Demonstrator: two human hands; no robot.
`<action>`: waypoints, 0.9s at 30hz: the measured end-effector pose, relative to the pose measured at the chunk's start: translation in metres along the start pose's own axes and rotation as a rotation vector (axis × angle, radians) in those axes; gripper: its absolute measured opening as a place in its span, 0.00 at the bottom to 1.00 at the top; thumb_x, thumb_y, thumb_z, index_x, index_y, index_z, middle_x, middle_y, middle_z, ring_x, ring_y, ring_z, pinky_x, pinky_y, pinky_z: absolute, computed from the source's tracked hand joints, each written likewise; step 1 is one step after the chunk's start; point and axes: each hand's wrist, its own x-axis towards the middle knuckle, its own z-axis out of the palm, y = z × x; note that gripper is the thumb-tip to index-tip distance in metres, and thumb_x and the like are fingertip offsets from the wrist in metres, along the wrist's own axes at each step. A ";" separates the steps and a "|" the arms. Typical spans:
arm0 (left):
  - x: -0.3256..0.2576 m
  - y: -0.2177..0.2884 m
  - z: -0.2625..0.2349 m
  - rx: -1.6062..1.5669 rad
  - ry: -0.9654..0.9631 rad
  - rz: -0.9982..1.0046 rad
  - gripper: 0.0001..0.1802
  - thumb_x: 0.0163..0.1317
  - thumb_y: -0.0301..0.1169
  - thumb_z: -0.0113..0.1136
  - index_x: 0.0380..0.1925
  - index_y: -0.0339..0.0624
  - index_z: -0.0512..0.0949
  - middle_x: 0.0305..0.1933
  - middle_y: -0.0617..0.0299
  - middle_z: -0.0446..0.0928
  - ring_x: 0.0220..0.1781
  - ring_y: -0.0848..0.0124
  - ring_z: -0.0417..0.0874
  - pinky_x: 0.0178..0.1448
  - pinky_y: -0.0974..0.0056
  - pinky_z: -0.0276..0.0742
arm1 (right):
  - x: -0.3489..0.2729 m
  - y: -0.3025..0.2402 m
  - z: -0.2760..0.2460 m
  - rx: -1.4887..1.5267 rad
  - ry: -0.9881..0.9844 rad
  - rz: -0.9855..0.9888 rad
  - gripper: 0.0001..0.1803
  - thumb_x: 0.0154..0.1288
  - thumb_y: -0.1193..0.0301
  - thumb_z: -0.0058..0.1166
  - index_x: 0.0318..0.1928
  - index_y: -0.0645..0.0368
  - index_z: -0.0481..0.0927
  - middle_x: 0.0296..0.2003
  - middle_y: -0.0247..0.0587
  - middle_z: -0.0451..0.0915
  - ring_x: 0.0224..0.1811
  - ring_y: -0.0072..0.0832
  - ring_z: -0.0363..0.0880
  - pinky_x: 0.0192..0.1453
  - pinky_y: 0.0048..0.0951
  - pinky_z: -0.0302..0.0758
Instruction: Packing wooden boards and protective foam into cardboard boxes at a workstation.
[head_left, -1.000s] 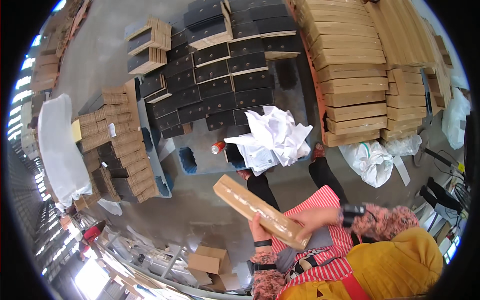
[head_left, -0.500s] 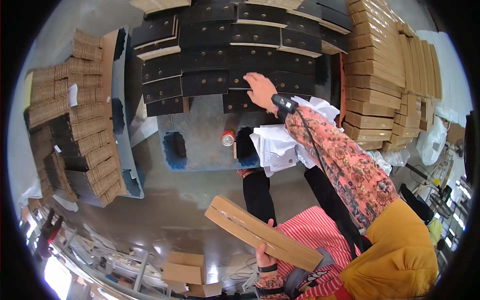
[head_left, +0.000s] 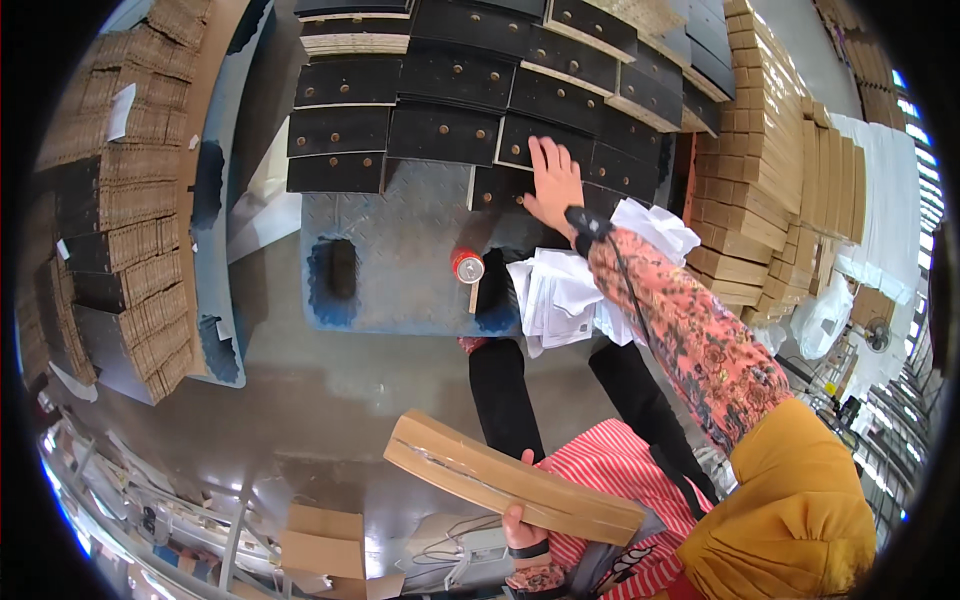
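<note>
Carton (head_left: 490,476), brown, taped, lower centre | I count one, plus one can (head_left: 467,266) | left hand (head_left: 520,529) gripping carton | right hand (head_left: 557,190) open, fingers spread

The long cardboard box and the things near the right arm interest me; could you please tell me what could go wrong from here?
The long cardboard box is held by the left hand alone, so it might tilt or slip.
The right arm's floral sleeve passes over loose white papers and could drag some off.
The red drink can stands beside a dark hole in the blue-grey pallet, so a bump might topple it.
</note>
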 end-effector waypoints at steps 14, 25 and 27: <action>-0.001 -0.012 -0.013 0.000 -0.024 -0.042 0.56 0.55 0.45 0.74 0.79 0.41 0.53 0.80 0.46 0.58 0.78 0.45 0.65 0.78 0.42 0.67 | 0.033 0.024 0.006 -0.089 -0.061 -0.015 0.48 0.37 0.67 0.73 0.66 0.58 0.70 0.59 0.46 0.72 0.64 0.43 0.70 0.65 0.44 0.68; -0.005 -0.024 -0.044 0.273 0.162 0.197 0.45 0.52 0.24 0.71 0.72 0.40 0.64 0.67 0.52 0.73 0.69 0.53 0.74 0.74 0.47 0.69 | 0.018 0.000 -0.104 0.447 0.080 -0.317 0.46 0.38 0.66 0.72 0.63 0.59 0.68 0.54 0.51 0.72 0.58 0.51 0.77 0.62 0.47 0.76; 0.004 -0.028 -0.043 0.137 0.124 0.181 0.43 0.53 0.24 0.68 0.72 0.39 0.64 0.69 0.52 0.72 0.71 0.52 0.73 0.76 0.46 0.68 | -0.025 -0.038 -0.165 0.530 -0.033 -0.374 0.47 0.38 0.65 0.72 0.64 0.60 0.67 0.53 0.54 0.71 0.54 0.54 0.79 0.55 0.45 0.80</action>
